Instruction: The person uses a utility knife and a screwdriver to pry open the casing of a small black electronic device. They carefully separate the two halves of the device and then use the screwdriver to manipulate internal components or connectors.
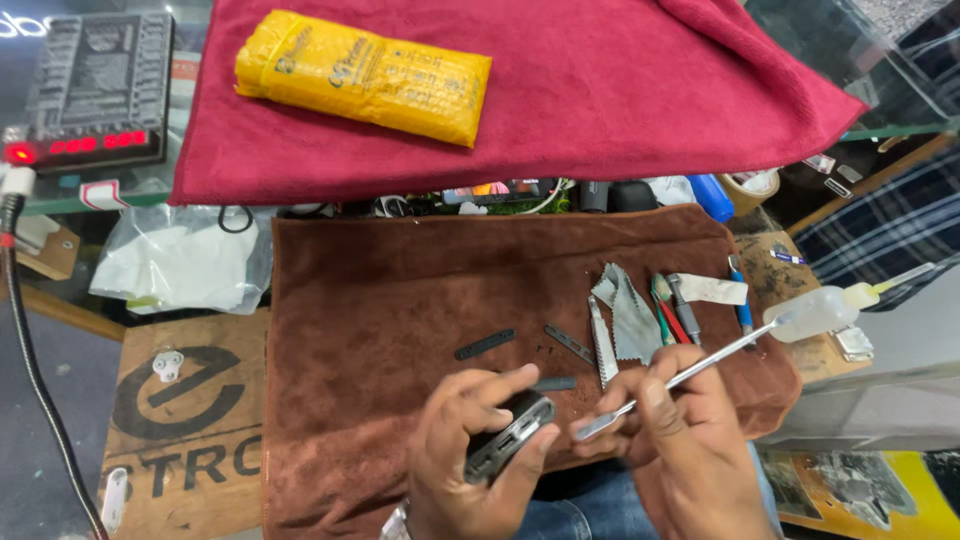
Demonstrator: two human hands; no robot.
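Observation:
My left hand (468,462) grips a small dark device (508,437) with a metal edge, held on its side low over the brown towel (400,290). Beside it, my right hand (672,440) holds a thin metal spatula tool (668,382). The tool's flat tip points at the device's edge, and its handle runs up to the right. On the towel just beyond my hands lie thin dark strips (486,343) and jagged grey foil pieces (625,315).
Screwdrivers and pens (676,308) lie at the towel's right end, next to a small squeeze bottle (822,312). A red towel (560,80) behind carries a yellow packet (365,75). At the left are a clear plastic bag (185,258), a red digit display (90,140) and a cardboard sheet (185,420).

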